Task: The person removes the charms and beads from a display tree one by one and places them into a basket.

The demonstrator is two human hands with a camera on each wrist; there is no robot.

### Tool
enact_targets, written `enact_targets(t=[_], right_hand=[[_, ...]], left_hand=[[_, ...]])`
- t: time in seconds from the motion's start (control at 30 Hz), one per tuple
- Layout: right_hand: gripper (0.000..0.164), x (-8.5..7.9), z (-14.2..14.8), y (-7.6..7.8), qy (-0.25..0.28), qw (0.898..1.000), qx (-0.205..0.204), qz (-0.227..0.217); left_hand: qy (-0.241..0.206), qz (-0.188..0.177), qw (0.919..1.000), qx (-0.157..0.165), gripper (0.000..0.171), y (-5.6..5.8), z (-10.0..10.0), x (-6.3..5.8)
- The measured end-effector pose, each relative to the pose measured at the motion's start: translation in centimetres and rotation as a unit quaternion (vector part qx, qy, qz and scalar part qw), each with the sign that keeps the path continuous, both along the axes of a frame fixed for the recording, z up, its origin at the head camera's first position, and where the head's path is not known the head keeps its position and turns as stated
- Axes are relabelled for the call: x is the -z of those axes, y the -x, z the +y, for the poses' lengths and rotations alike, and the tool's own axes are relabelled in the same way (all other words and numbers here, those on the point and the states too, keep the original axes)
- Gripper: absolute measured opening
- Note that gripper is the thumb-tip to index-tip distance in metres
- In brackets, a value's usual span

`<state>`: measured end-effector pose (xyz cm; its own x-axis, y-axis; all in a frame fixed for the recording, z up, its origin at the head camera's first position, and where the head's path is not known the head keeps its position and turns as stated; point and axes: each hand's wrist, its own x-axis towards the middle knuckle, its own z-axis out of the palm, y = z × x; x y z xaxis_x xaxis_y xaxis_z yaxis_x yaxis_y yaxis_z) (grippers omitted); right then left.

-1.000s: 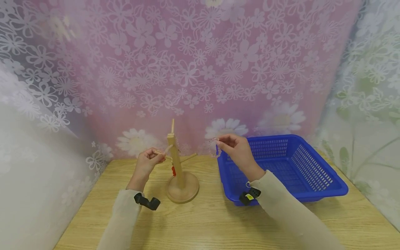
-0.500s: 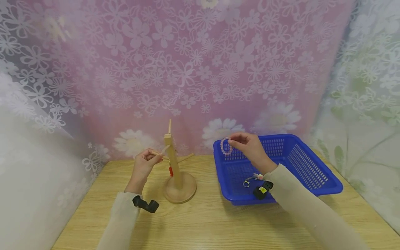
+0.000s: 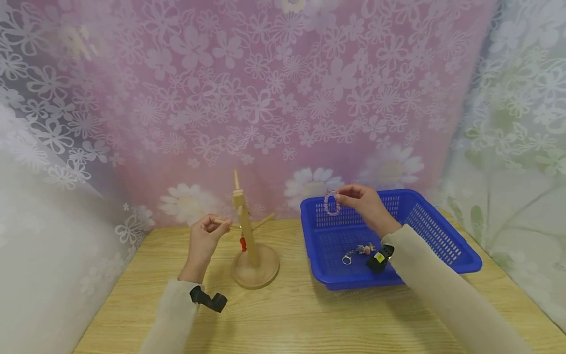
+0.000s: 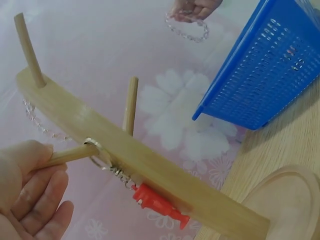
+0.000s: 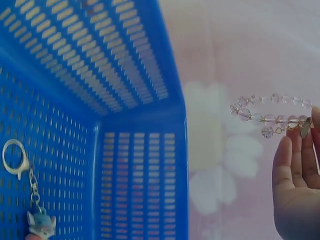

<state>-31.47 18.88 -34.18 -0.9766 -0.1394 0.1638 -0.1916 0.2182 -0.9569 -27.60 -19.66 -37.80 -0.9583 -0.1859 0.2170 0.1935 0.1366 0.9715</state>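
My left hand (image 3: 202, 243) pinches a side peg (image 4: 72, 155) of the wooden stand (image 3: 248, 236), which stands upright on its round base. A keychain with a red figure (image 4: 159, 204) hangs by its ring from that same peg, against the post. Behind the post, a clear beaded bracelet (image 4: 36, 119) hangs, partly hidden in the left wrist view. Thumb and fingers of my right hand (image 3: 367, 206) hold a bracelet of clear pinkish beads (image 3: 326, 204) up over the basket's back left corner. A small metal tag (image 5: 305, 128) shows on this bracelet beside the fingers.
The blue plastic basket (image 3: 353, 283) stands on the wooden table (image 3: 283, 322), right of the stand. Inside lies a keychain (image 3: 366, 249) with a ring and a small character figure. A floral curtain (image 3: 274, 98) rises behind the table.
My right hand has moved right with the bracelet, from between stand and basket to over the basket. The stand has turned slightly, its pegs shifting, while my left hand keeps its pinch.
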Motion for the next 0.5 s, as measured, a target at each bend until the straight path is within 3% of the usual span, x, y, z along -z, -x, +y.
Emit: enact_targets(t=[0.3, 0.5], right_hand=[[0.045, 1.0, 1.9, 1.7, -0.004, 1.000, -0.014, -0.025], [0.046, 2.0, 2.9, 2.4, -0.015, 0.999, -0.021, -0.040]], left_hand=[[0.037, 0.047, 0.9968, -0.054, 0.028, -1.0, 0.4, 0.4], [0.068, 0.057, 0.9919, -0.091, 0.028, -1.6, 0.9, 0.7]])
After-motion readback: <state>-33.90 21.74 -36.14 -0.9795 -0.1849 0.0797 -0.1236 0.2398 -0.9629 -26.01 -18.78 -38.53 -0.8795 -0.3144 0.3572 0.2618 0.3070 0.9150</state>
